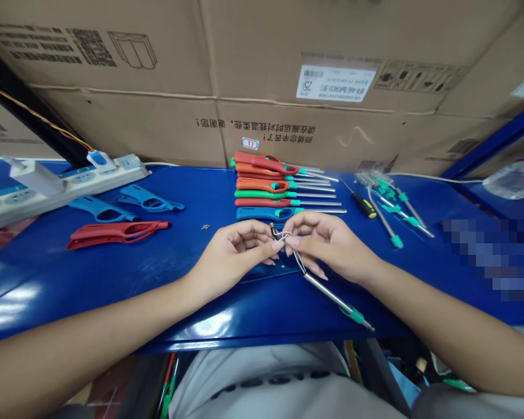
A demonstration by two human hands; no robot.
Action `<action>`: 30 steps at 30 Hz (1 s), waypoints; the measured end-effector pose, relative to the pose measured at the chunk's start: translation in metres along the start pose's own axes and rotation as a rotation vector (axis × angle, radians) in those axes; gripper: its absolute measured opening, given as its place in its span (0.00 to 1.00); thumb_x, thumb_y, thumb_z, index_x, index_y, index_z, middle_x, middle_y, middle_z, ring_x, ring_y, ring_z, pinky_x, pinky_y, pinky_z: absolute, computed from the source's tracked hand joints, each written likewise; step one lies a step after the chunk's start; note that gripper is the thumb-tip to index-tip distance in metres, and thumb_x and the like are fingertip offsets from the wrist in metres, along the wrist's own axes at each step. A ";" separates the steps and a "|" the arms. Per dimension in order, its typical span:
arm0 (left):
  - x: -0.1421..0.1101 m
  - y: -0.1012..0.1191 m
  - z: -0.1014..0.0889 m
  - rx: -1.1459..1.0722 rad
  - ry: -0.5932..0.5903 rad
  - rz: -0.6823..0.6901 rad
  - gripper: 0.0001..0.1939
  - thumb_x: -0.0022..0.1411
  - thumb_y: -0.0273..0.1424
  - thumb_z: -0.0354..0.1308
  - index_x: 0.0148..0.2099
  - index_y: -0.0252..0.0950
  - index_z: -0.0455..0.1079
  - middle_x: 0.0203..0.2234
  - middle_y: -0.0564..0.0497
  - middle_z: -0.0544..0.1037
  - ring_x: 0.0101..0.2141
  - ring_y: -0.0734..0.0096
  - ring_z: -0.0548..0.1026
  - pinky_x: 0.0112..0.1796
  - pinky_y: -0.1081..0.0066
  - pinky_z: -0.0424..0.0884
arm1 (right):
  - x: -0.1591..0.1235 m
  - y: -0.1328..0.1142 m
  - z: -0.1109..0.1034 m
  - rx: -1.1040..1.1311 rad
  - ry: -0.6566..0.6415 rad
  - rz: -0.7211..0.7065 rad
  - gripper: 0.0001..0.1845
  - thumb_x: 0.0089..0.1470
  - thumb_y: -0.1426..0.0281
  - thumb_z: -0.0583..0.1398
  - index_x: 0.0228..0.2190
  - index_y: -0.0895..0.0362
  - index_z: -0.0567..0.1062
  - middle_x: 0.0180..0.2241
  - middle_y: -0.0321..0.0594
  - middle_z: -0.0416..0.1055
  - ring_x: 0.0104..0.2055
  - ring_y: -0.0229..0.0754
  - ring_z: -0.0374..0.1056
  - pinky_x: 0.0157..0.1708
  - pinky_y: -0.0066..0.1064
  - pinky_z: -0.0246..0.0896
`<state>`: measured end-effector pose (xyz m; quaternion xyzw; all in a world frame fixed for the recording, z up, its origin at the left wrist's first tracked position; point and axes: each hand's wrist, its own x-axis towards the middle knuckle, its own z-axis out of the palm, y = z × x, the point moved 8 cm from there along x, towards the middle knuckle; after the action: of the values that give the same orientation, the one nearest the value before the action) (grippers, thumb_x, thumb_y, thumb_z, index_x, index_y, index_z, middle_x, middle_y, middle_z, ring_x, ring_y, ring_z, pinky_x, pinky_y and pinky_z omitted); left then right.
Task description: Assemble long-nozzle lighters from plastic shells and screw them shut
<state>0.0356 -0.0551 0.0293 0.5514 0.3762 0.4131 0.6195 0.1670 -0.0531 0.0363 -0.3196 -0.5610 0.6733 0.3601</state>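
My left hand [240,247] is closed in a pinch, its thumb and fingers at the ends of some thin white wires [297,259]. A small dark part with a metal tip [272,230] sticks up between its fingers. Facing it, my right hand [327,244] is also pinched shut on the wires. They run down into a silver lighter tube [327,292], which slants toward the table's front edge and carries a green piece [353,315] near its end. Under my hands lies a blue lighter shell [266,271], mostly hidden.
Lighters [262,185] in several colours lie in a row behind my hands. Blue handle shells [102,208] and a red one [117,233] are left, near a power strip [70,185]. A screwdriver [364,203] and more tubes [402,212] lie right. Cardboard [253,70] stands behind.
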 end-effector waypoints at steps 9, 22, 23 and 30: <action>0.001 0.004 0.002 -0.025 -0.027 0.013 0.10 0.58 0.35 0.69 0.36 0.34 0.75 0.27 0.53 0.79 0.27 0.75 0.77 0.32 0.74 0.78 | 0.001 0.002 0.001 0.188 -0.079 0.042 0.09 0.61 0.65 0.62 0.38 0.59 0.75 0.29 0.36 0.75 0.16 0.29 0.63 0.11 0.18 0.60; 0.001 0.002 0.000 -0.098 -0.009 0.045 0.10 0.54 0.29 0.72 0.36 0.33 0.73 0.29 0.55 0.78 0.29 0.76 0.78 0.32 0.76 0.79 | -0.002 0.003 0.006 0.201 -0.139 0.058 0.06 0.60 0.70 0.63 0.39 0.58 0.74 0.28 0.32 0.73 0.15 0.26 0.60 0.09 0.16 0.56; 0.001 0.002 0.000 -0.106 -0.009 0.047 0.10 0.54 0.28 0.72 0.36 0.33 0.74 0.29 0.55 0.78 0.29 0.77 0.78 0.32 0.76 0.79 | -0.002 0.003 0.006 0.203 -0.141 0.059 0.06 0.60 0.70 0.63 0.39 0.58 0.74 0.28 0.32 0.72 0.14 0.25 0.59 0.09 0.15 0.55; 0.000 0.005 0.000 -0.130 -0.026 0.070 0.10 0.55 0.25 0.71 0.36 0.33 0.73 0.29 0.55 0.78 0.29 0.77 0.78 0.31 0.78 0.79 | -0.003 0.006 0.012 0.244 -0.192 0.139 0.07 0.59 0.68 0.64 0.38 0.58 0.73 0.28 0.31 0.69 0.15 0.24 0.54 0.10 0.15 0.46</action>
<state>0.0355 -0.0549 0.0345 0.5281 0.3208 0.4507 0.6443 0.1582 -0.0624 0.0321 -0.2459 -0.4832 0.7872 0.2937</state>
